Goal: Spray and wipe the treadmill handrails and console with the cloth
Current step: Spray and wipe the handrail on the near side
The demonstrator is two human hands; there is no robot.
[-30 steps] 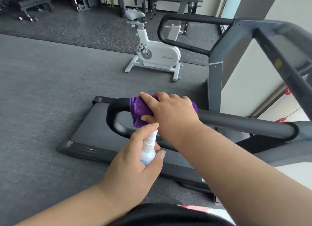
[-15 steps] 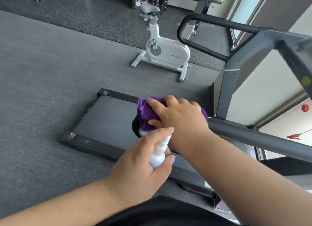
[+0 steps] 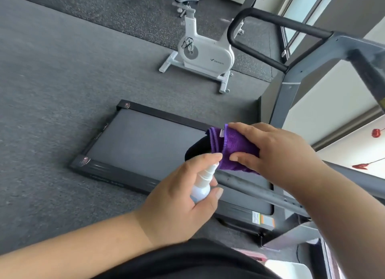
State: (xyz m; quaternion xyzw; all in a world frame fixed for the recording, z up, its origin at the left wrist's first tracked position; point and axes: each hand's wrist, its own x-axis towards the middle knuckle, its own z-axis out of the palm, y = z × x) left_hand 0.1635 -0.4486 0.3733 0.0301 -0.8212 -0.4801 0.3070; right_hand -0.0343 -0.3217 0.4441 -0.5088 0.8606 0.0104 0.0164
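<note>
The right hand (image 3: 277,153) wraps the purple cloth (image 3: 233,147) around the near handrail (image 3: 256,192), thumb and fingers pinching it. The left hand (image 3: 183,197) grips the spray bottle (image 3: 203,185), forefinger on top. Best aim at the cloth, then rub firmly along the bar.

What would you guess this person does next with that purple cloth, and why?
Probably slide the purple cloth along the near handrail toward the console end. The right hand grips the cloth wrapped over the rail's curved end, while the left hand holds the spray bottle with its nozzle aimed at the cloth. The long straight bar looks yet to be wiped.
</note>
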